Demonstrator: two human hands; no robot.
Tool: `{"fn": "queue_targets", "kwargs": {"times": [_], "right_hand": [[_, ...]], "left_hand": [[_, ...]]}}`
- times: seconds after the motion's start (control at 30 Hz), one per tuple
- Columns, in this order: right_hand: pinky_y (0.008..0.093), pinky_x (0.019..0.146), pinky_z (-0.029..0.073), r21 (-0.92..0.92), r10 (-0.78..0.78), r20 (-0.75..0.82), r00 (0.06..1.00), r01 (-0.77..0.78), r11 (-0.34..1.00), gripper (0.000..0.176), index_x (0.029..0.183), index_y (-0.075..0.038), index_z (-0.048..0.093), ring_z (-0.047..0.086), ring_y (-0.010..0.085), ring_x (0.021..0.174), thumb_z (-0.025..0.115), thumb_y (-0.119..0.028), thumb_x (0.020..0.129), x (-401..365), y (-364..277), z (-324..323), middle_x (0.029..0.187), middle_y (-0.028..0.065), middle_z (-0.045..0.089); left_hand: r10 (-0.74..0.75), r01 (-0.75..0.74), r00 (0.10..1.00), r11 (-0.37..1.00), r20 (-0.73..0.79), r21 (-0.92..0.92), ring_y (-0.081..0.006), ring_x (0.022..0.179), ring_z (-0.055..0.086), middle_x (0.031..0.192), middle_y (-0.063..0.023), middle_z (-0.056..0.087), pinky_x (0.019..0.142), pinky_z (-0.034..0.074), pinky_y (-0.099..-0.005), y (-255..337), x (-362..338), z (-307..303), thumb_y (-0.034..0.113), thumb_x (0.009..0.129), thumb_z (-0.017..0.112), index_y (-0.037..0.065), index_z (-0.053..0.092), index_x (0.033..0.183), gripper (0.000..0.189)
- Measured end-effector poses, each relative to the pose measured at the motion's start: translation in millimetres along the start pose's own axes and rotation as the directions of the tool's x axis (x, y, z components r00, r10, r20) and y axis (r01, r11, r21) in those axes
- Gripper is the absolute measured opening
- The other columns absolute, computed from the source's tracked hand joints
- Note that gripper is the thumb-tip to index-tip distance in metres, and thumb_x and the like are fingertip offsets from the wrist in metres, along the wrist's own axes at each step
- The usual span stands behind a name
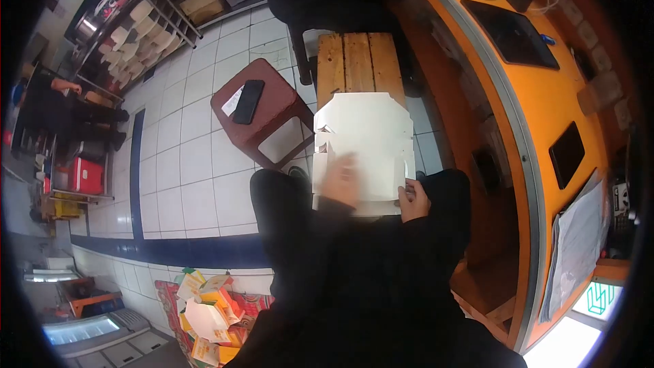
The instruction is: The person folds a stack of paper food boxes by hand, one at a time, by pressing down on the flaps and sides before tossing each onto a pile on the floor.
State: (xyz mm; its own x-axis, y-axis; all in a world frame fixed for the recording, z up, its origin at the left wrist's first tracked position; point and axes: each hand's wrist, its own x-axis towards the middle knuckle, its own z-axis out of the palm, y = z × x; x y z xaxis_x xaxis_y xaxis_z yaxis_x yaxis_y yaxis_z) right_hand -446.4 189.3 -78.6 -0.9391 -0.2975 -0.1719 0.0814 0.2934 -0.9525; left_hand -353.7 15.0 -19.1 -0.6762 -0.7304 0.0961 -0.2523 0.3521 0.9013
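A white cardboard box, partly folded, lies opened out across my lap and the near end of a wooden bench. Its lid flap points away from me, and small side flaps stick up on the left. My left hand is over the box's left part, smeared by motion, so its fingers cannot be made out. At the near right corner my right hand has its fingers closed on the box's side wall.
A maroon stool holding a black phone stands left of the bench. An orange counter with tablets runs along the right. Folded colourful boxes lie at lower left. One person stands far left; another, in black, sits beyond the bench.
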Motion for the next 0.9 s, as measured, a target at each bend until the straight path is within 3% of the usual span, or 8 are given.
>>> {"fn": "queue_targets", "kwargs": {"times": [0.07,0.13,0.23,0.33,0.47,0.67,0.83,0.9], "right_hand": [[0.028,0.067,0.054,-0.091,-0.038,0.001,0.999,0.038,0.995,0.025,0.11,0.001,0.061,0.067,0.0151,0.077,0.065,-0.012,0.089,-2.3,-5.6,-2.6,0.094,0.0113,0.067],[0.0294,0.065,0.054,-0.094,-0.089,-0.017,0.996,0.087,0.992,0.022,0.108,0.0,0.062,0.067,0.0165,0.076,0.065,-0.01,0.089,-1.9,-3.6,-1.7,0.093,0.0119,0.067],[0.0316,0.065,0.054,-0.144,-0.204,0.039,0.978,0.208,0.968,0.02,0.106,-0.001,0.064,0.068,0.0199,0.076,0.065,-0.01,0.088,-2.8,-19.5,-4.2,0.092,0.013,0.067],[0.0353,0.067,0.053,-0.201,-0.319,0.129,0.939,0.34,0.919,0.018,0.103,-0.003,0.064,0.067,0.0295,0.078,0.064,-0.01,0.087,-7.4,-38.5,-4.3,0.09,0.0154,0.065],[0.0378,0.07,0.051,-0.363,-0.307,0.192,0.932,0.358,0.86,0.019,0.103,-0.003,0.064,0.064,0.0327,0.079,0.064,-0.011,0.085,-3.0,-44.5,-5.4,0.089,0.0171,0.064],[0.046,0.071,0.051,-0.495,-0.265,0.225,0.938,0.344,0.798,0.02,0.105,-0.009,0.06,0.064,0.0356,0.083,0.06,-0.018,0.087,3.9,-63.2,-2.9,0.088,0.0154,0.061],[0.0411,0.076,0.051,-0.772,-0.062,0.493,0.868,0.469,0.429,0.032,0.11,-0.009,0.06,0.064,0.0276,0.094,0.061,-0.033,0.089,-11.2,-177.0,11.4,0.105,0.0115,0.063],[0.0401,0.072,0.051,-0.623,-0.138,0.568,0.811,0.533,0.572,0.022,0.094,-0.009,0.067,0.065,0.0289,0.093,0.06,-0.028,0.089,-40.1,-245.7,39.6,0.095,0.0118,0.065]], "left_hand": [[0.027,0.014,0.978,0.981,-0.206,0.195,-0.0204,0.086,0.065,0.1,-0.0081,0.067,0.078,0.051,-0.0308,3.3,12.7,-47.4,0.01,0.093,0.058,0.003,0.058,0.12,0.028],[-0.132,0.133,0.969,0.991,-0.21,-0.013,-0.0187,0.085,0.065,0.099,-0.0064,0.067,0.076,0.051,-0.0313,-75.7,20.6,-63.6,0.02,0.095,0.06,0.005,0.057,0.121,0.03],[-0.562,0.712,0.7,0.593,0.442,-0.375,-0.0161,0.096,0.062,0.109,-0.0055,0.065,0.075,0.051,-0.0321,-90.5,16.6,-78.9,0.042,0.095,0.059,0.01,0.054,0.126,0.044],[-0.159,0.612,0.778,0.414,0.608,-0.674,-0.0259,0.114,0.06,0.125,-0.0103,0.06,0.091,0.05,-0.0429,-106.5,-2.1,-63.9,0.041,0.095,0.058,0.003,0.048,0.134,0.056],[-0.078,0.631,0.739,0.426,0.669,-0.648,-0.0286,0.117,0.059,0.128,-0.0136,0.058,0.092,0.052,-0.0441,-84.9,0.3,-62.9,0.034,0.092,0.062,-0.001,0.043,0.137,0.06],[-0.269,0.768,0.626,0.373,0.732,-0.52,-0.0313,0.113,0.061,0.124,-0.0149,0.059,0.093,0.053,-0.0465,-84.3,2.3,-65.8,0.025,0.084,0.064,-0.001,0.045,0.134,0.059],[-0.292,0.738,0.665,0.398,0.687,-0.545,-0.0333,0.114,0.06,0.121,-0.0154,0.059,0.095,0.052,-0.0477,-82.8,1.1,-55.8,0.014,0.078,0.06,-0.002,0.045,0.132,0.058],[-0.352,0.699,0.709,0.465,0.611,-0.543,-0.0261,0.097,0.063,0.104,-0.0118,0.063,0.083,0.051,-0.0386,1.3,-6.7,-62.8,0.019,0.083,0.061,0.002,0.06,0.104,0.027]]}}
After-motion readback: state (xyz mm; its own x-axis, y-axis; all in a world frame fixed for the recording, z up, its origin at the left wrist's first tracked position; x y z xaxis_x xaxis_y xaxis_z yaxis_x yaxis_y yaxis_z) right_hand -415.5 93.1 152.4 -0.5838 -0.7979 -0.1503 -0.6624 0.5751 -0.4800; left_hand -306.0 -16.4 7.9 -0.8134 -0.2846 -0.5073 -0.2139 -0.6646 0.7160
